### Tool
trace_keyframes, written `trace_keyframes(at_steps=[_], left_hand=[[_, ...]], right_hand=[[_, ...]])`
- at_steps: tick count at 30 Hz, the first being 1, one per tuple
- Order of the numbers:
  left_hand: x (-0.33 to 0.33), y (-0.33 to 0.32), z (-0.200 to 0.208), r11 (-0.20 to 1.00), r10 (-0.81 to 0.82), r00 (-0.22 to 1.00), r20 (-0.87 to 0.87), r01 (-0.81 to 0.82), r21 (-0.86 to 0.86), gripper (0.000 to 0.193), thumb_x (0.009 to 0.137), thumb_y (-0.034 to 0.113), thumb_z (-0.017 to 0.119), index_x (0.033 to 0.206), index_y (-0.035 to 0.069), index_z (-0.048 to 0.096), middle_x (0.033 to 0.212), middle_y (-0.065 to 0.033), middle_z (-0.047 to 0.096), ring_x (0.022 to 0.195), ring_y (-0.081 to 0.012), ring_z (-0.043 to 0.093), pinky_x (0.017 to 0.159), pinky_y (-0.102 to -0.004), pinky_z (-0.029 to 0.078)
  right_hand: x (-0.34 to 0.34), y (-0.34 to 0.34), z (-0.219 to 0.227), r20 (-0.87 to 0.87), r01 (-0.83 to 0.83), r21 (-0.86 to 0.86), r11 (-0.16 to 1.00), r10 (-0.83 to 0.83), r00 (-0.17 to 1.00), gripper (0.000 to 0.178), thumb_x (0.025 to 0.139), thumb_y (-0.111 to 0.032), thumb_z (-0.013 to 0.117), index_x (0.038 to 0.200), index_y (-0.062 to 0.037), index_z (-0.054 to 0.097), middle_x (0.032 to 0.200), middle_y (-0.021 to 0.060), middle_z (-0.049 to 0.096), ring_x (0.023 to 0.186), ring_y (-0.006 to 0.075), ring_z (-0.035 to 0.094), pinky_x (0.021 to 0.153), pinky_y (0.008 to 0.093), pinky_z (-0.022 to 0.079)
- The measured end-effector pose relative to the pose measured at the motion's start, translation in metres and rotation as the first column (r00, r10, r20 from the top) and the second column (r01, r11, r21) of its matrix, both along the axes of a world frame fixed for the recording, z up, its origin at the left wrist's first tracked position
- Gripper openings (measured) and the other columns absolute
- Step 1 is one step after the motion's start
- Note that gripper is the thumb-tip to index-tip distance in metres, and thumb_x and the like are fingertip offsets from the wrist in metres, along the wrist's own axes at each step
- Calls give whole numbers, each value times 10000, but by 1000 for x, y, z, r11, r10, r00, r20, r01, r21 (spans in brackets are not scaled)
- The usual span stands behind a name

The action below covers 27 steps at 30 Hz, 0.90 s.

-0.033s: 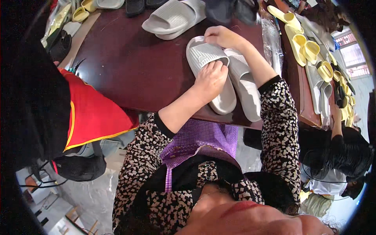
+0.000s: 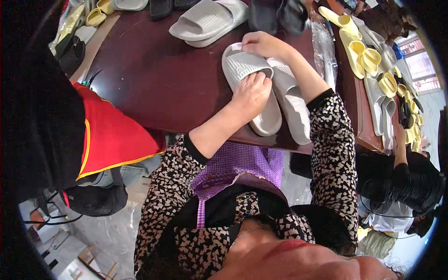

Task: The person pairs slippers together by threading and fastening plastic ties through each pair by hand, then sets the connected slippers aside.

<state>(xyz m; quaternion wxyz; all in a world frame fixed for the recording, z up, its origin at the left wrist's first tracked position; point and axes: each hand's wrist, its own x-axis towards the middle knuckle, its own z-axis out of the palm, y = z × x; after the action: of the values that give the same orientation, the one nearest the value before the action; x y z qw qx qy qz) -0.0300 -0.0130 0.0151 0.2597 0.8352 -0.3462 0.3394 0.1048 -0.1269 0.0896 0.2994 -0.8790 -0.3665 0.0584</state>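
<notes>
Position of hands: near unchanged against the preceding picture. The left hand [image 2: 252, 95] sits at the strap opening of a light grey slipper [image 2: 246, 65], upper centre of the frame; its fingers are bunched close together, tips hidden beneath the strap, so whether they clamp on anything cannot be told. The right hand [image 2: 268, 45] is at the same slipper's toe, fingers bent against the rim; their grip likewise cannot be confirmed. A second grey slipper [image 2: 297, 109] lies just to the right.

Changes noted: the dark slippers [image 2: 262, 17] at the top edge now show more sharply, and the grey pair [image 2: 210, 21] left of them lies marginally further right. In my judgement neither affects the handling, which remains on the one slipper.

Surface: dark red table [image 2: 149, 84], glossy, with glare at its left. Clear plastic [image 2: 323, 51] lies right of the right hand.

Room: yellow slippers [image 2: 371, 60] along the right side; a co-worker's forearm [image 2: 401, 150] below them; a window [image 2: 417, 56] at upper right; red cloth with yellow edging [image 2: 114, 133] at left; pale floor [image 2: 105, 235] at lower left.
</notes>
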Motion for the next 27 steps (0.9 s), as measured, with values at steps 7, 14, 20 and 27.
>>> trace_keyframes(at_steps=[7, 14, 20, 27], left_hand=[[4, -9, -1, 999, 43, 997, 65, -42, -13, 88, 733, 59, 512, 801, 8, 533, 819, -127, 522, 810, -285, 554, 736, -384, 476], [18, -12, 7, 978, -97, 991, 95, 113, -178, 195, 755, 35, 529, 939, -13, 574, 949, -145, 574, 879, -297, 581, 763, -380, 480], [44, 3, 24, 856, -161, 979, 121, 200, -477, 204, 782, 45, 570, 980, 0, 583, 977, -148, 594, 893, -295, 597, 771, -377, 479], [121, -12, 50, 709, -459, 818, -347, 102, -698, 167, 818, 89, 583, 940, -24, 589, 727, -118, 616, 622, -223, 591, 597, -317, 480]], right_hand=[[1, 20, -3, -102, -26, 30, 999, 29, 994, 197, 780, -161, 597, 891, -2, 636, 819, 87, 644, 778, 180, 583, 721, 295, 463], [26, -20, -2, -262, 349, 464, 814, -250, 932, 65, 868, -52, 539, 886, -6, 582, 809, 59, 627, 719, 106, 562, 671, 234, 457], [7, -49, 12, -289, 415, 615, 671, -299, 910, 77, 892, -66, 530, 861, -20, 584, 796, 53, 637, 698, 90, 557, 656, 223, 460], [-16, -41, 13, -223, 340, 675, 654, -258, 940, 82, 913, -84, 520, 913, -18, 568, 832, 54, 625, 746, 102, 567, 710, 242, 483]])
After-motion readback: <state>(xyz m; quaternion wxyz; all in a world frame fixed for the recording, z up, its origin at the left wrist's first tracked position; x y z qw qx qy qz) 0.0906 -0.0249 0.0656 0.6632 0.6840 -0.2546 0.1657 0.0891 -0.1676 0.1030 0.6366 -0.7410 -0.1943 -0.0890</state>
